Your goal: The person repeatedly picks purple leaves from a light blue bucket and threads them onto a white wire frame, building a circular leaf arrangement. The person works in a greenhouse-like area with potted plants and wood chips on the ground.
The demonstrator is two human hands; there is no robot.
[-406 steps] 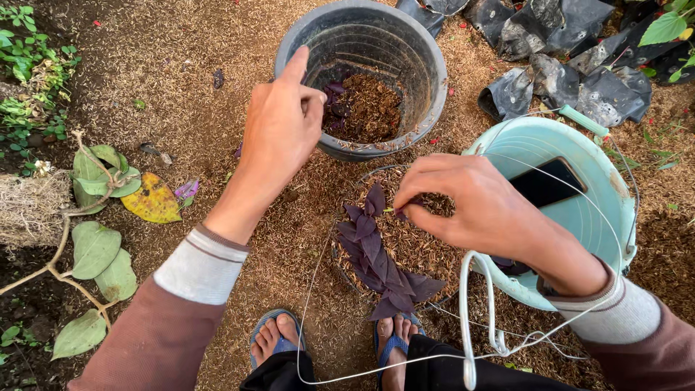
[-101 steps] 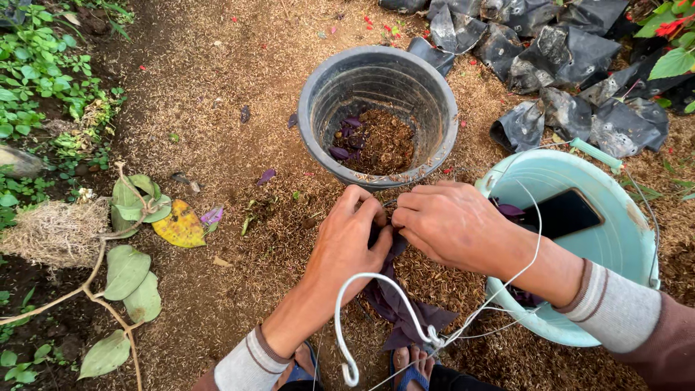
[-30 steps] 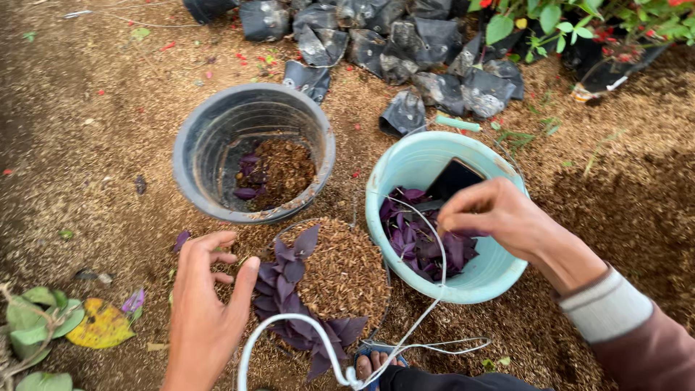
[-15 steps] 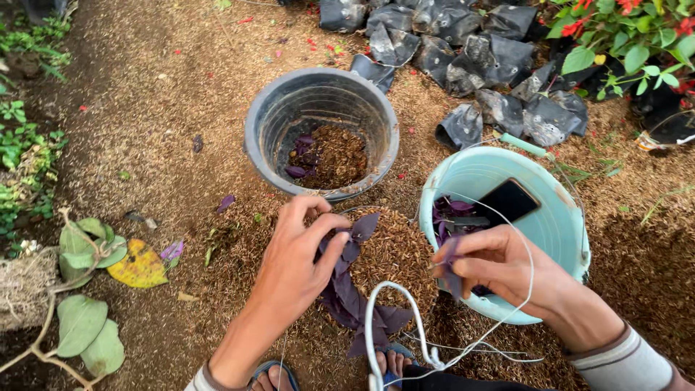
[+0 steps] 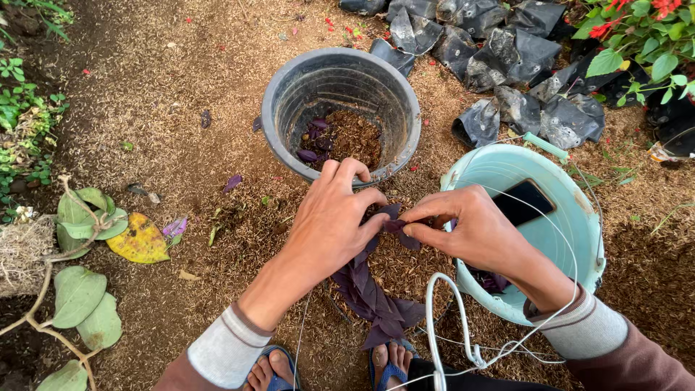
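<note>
Purple leaf cutting (image 5: 394, 226), soft and pointed, sits pinched between my right hand (image 5: 474, 232) fingertips and my left hand (image 5: 337, 224) at mid-frame, over a mound of crumbly brown husk (image 5: 405, 264). I judge I'm setting it beside the planted cuttings (image 5: 369, 297); next needs a gentle push down. The grey pot (image 5: 340, 108) sits above, the smooth teal bucket (image 5: 572, 217) at right.
</note>
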